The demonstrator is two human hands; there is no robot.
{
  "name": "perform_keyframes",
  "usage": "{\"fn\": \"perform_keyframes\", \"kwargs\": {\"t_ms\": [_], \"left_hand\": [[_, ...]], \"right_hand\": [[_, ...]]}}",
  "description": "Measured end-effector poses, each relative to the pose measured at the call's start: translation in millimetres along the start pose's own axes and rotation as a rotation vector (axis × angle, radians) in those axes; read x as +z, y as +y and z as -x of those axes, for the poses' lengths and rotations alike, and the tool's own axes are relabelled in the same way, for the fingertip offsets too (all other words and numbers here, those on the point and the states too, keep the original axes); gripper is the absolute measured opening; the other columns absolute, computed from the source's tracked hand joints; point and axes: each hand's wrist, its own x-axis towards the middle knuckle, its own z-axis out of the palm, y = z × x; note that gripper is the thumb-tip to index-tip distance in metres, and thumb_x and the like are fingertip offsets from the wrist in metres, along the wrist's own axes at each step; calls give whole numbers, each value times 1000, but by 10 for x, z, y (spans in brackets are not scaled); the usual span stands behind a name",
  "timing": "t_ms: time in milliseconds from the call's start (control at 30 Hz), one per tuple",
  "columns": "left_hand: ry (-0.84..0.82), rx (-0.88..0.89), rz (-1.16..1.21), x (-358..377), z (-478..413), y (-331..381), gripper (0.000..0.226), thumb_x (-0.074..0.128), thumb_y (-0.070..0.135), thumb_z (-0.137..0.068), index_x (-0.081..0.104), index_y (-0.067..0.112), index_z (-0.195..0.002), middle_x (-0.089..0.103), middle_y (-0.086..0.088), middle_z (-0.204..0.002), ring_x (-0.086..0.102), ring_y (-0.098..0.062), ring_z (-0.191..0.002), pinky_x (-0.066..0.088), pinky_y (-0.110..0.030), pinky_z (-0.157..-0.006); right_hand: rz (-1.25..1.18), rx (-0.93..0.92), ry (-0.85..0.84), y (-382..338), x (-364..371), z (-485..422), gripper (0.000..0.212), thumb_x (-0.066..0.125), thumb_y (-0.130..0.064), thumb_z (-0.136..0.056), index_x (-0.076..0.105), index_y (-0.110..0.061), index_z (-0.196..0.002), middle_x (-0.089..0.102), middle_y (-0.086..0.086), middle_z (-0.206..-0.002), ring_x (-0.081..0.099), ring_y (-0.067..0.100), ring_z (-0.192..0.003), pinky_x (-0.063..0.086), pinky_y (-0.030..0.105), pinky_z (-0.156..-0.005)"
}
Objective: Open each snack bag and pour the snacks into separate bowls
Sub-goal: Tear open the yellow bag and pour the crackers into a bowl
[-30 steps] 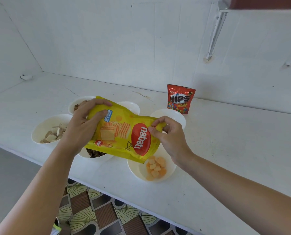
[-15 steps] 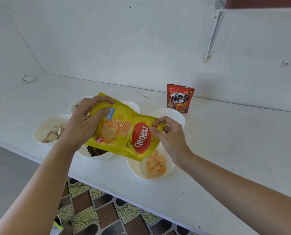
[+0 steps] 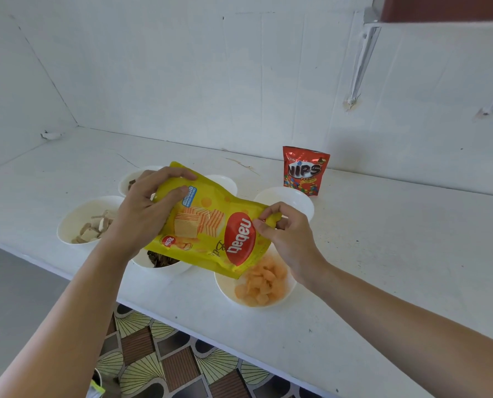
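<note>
The white desk [image 3: 383, 254] carries everything. Above its front bowls, the yellow Nabati bag [image 3: 210, 222] hangs tilted over the bowl of orange snacks [image 3: 256, 285]. The left hand [image 3: 141, 214] grips the bag's raised end; the right hand [image 3: 285, 237] pinches its lower corner. Behind the bag stands the red Nips bag [image 3: 305, 170].

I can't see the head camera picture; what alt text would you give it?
Two bare hands hold a yellow Nabati snack bag tilted over a white counter, the left hand gripping its upper end and the right hand pinching its lower corner above a bowl of orange snacks. Other white bowls sit around it, and a red Nips bag stands upright behind.
</note>
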Motion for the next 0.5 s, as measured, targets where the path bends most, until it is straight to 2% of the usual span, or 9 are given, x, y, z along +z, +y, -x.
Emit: {"fn": "perform_keyframes", "kwargs": {"t_ms": [100,167,233,267,367,400,500], "left_hand": [[-4,6,21,2,-8,4,22,61,24,-100,71,40,-111,59,0,-125,61,-25,-116,55,-57,-94],[6,10,13,-3,-18,14,22,61,24,-100,72,41,-110,59,0,-124,60,-26,-117,53,-58,-96],[9,13,-10,-3,-27,18,22,60,27,-99,72,43,-109,59,1,-121,58,-26,-117,52,-58,-98],[6,14,-20,-1,-28,18,22,60,28,-99,72,43,-109,60,1,-120,58,-26,-117,51,-59,-98],[-5,19,-25,9,-33,22,21,60,34,-97,71,43,-112,61,2,-121,58,-28,-117,50,-61,-98],[-2,18,-24,11,-38,28,20,60,32,-98,71,43,-111,61,2,-121,58,-27,-117,50,-60,-98],[11,25,-43,19,-54,36,23,61,27,-100,73,46,-104,61,4,-118,59,-23,-115,53,-52,-96]], "right_hand": [[-24,-18,17,-20,-7,-28,14,73,-17,-89,62,-23,-84,68,16,-87,69,21,-87,60,29,-69],[15,-21,6,-8,-2,-31,14,74,-19,-89,62,-24,-83,66,26,-93,68,25,-87,62,36,-75],[40,6,-26,16,-9,-35,13,75,-21,-88,63,-23,-84,62,29,-85,64,24,-83,60,44,-79],[38,17,-32,26,-18,-44,13,75,-21,-88,63,-22,-85,60,24,-80,63,21,-81,61,44,-78],[-7,7,-19,17,-24,-48,13,73,-18,-89,61,-20,-86,63,3,-73,65,9,-75,57,26,-65],[-10,12,-21,23,-14,-42,12,73,-18,-90,61,-19,-87,65,5,-75,66,9,-77,58,27,-66],[28,52,-36,40,9,-18,12,72,-21,-91,60,-18,-90,67,25,-91,66,16,-84,62,37,-79]]}}
